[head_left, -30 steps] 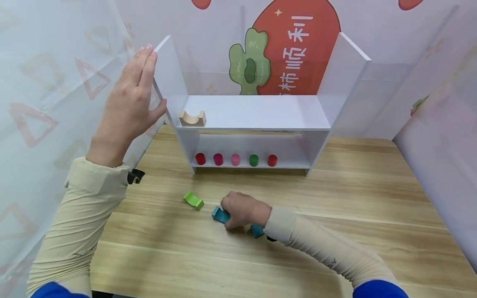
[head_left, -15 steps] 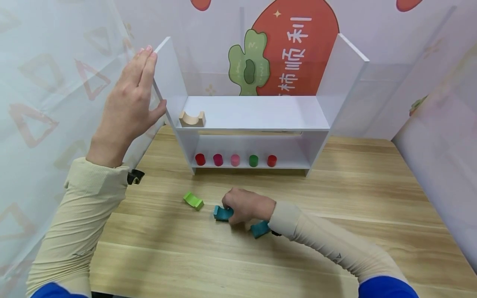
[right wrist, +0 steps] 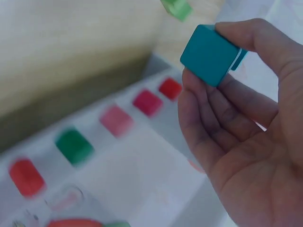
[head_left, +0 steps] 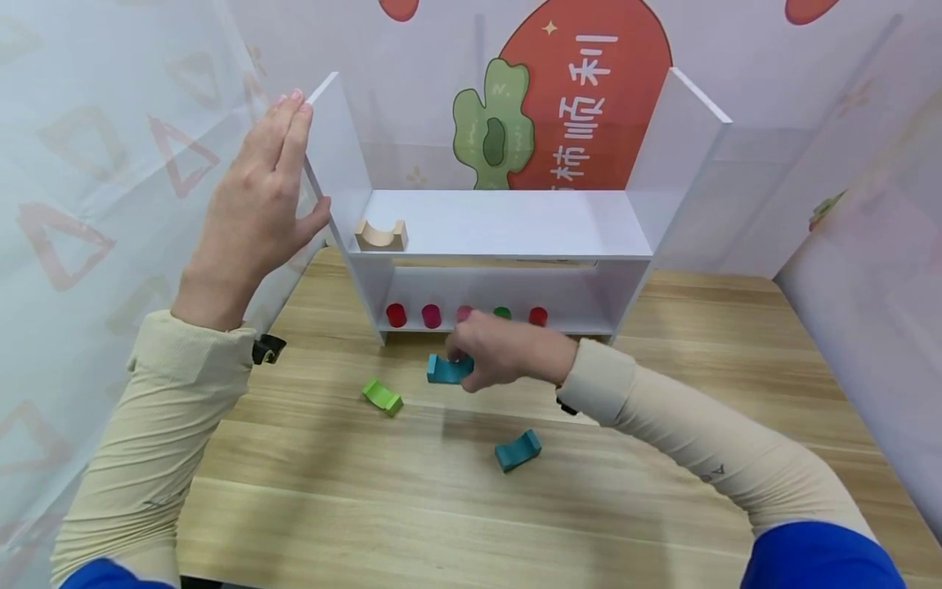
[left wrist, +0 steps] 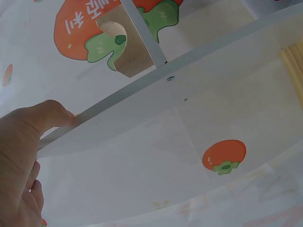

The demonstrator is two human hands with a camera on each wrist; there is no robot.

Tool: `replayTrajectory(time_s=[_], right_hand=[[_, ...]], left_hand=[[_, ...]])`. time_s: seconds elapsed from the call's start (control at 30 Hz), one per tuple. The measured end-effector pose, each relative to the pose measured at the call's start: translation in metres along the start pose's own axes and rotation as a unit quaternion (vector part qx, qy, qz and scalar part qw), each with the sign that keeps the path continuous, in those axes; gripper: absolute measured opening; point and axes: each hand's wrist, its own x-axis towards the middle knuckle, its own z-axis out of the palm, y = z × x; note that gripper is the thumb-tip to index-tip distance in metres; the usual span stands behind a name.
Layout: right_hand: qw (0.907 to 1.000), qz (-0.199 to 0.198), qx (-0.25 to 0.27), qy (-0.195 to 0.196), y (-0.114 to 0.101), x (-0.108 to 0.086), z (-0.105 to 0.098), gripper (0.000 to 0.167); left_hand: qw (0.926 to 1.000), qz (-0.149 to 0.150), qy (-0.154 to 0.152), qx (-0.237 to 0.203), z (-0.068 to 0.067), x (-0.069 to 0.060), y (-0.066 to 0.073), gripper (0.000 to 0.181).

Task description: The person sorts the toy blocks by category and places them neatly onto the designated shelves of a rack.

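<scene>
My left hand (head_left: 253, 192) holds the left side panel of a white shelf (head_left: 500, 221). In the left wrist view its thumb (left wrist: 49, 113) lies at the panel's front edge, with the fingers on the outer side. My right hand (head_left: 508, 350) pinches a blue block (head_left: 443, 370) with a curved hollow, raised above the table in front of the shelf. The right wrist view shows the block's end face (right wrist: 209, 54) between thumb and fingers. A second blue hollowed block (head_left: 518, 450) and a green one (head_left: 382, 397) lie on the table.
A bare wood hollowed block (head_left: 380, 237) stands at the left end of the upper shelf. Several small cylinders, among them a red one (head_left: 396, 315), line the lower shelf; my right hand partly covers some. The wooden table (head_left: 353, 507) spreads in front.
My right hand has lifted the blue block off the table and moved it toward the shelf, uncovering the second blue block. The left hand has stayed in place.
</scene>
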Motion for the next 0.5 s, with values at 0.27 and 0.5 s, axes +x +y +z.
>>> replayTrajectory(time_s=[0.27, 0.5], right_hand=[[0.9992, -0.013, -0.023, 0.032, -0.004, -0.010, -0.064, 0.030], [0.9981, 0.002, -0.031, 0.054, -0.005, -0.015, -0.116, 0.033]], left_hand=[[1.0000, 0.004, 0.003, -0.001, -0.001, 0.000, 0.000, 0.093], [1.0000, 0.005, 0.002, 0.001, -0.001, 0.000, 0.000, 0.092]])
